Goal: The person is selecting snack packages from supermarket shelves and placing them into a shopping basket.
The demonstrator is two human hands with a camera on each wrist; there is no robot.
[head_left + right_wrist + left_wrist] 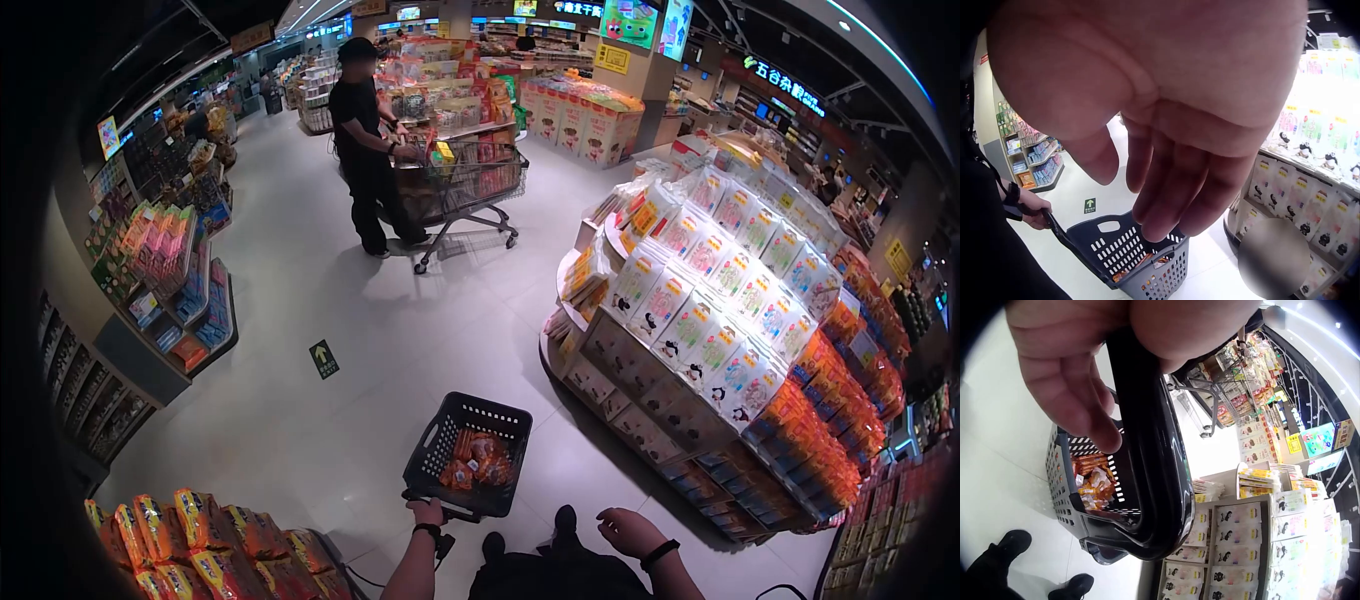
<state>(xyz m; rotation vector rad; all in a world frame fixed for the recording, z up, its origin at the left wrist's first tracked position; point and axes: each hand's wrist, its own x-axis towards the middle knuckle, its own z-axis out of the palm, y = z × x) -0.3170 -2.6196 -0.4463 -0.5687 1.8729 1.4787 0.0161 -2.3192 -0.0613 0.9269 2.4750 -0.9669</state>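
Note:
My left hand (pixel 425 511) grips the black pull handle (pixel 1147 425) of a dark shopping basket (pixel 427 463), its fingers curled round the bar. Inside the basket lie several orange-red snack packets (pixel 480 458), bunched on the bottom. In the left wrist view the packets (pixel 1094 481) show through the basket's open top. My right hand (pixel 628 532) hangs at my right side, holding nothing, its fingers loosely bent. From the right wrist view its fingers (pixel 1166 187) dangle with the basket (pixel 1172 269) beyond them.
A tiered display of white panda-printed packs (pixel 700 330) stands to the right. Orange snack bags (pixel 200 540) are piled at the near left. Ahead, a person in black (pixel 365 150) stands at a shopping cart (pixel 465 190). Shelves (pixel 170 280) line the left; a green arrow sign (pixel 323 359) marks the floor.

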